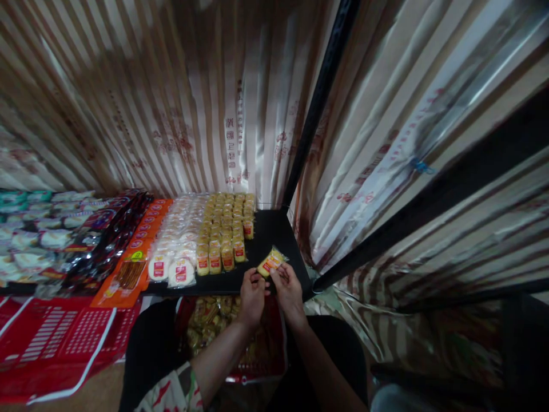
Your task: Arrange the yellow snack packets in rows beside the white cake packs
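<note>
Between my hands, over the front of the black shelf [274, 229], is a small yellow packaged cake [271, 262] in clear wrap with a red and orange label. My right hand [289, 289] grips its right side between thumb and fingers. My left hand [254, 292] has its fingers closed at the lower left corner of the wrap. To the left, rows of similar yellow packaged cakes [227, 232] stand upright on the shelf. Below my forearms, a red basket [281, 366] holds many more loose yellow packs [208, 320].
Left of the yellow rows lie round white packaged cakes [182, 269], an orange snack packet [132, 274], dark shiny packets [114, 240] and white packs [55, 237]. Another red basket [77, 337] stands lower left. A black post [317, 103] and striped curtains [193, 86] bound the shelf.
</note>
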The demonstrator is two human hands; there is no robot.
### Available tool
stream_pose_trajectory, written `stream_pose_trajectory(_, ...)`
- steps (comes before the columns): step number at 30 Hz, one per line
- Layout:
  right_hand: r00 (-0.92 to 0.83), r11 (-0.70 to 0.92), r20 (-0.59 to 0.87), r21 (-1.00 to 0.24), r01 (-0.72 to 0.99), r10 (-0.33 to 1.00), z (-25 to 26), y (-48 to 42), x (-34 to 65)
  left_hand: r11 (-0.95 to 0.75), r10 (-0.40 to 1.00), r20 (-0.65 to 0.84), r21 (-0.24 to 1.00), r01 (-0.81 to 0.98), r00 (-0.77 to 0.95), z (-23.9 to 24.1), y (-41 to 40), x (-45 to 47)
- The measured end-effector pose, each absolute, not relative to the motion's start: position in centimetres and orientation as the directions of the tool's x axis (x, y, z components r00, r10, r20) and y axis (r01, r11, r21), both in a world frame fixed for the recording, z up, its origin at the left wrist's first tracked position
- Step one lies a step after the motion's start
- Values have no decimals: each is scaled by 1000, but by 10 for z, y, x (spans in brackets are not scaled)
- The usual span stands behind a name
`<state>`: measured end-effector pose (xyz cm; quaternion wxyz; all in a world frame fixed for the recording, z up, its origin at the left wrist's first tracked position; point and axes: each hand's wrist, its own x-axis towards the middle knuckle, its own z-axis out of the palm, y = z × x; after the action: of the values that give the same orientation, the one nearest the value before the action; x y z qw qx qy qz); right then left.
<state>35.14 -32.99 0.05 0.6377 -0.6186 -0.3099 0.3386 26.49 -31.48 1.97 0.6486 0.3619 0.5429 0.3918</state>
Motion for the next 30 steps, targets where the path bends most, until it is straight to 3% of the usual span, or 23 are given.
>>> stream_pose_trajectory(5,581,-45,52,-988,151,812,-3,-290,366,372,928,-372,928,-3,24,19,-307,270)
stream_pose_trajectory(10,527,-59,86,-966,253,846,-9,-252,368,325,939,-316,944,-58,135,22,-292,278)
stream_pose_trajectory(20,429,-96,112,-896,434,896,-13,-214,363,238,962,-222,967,-89,159,5,-264,285)
stream_pose_trajectory(24,427,-114,84,-902,417,900,-16,-211,362,254,957,-232,961,-114,176,5,-262,283)
stream_pose_trajectory(30,495,-60,78,-964,258,866,-17,-218,354,300,944,-271,942,-148,188,2,-260,285)
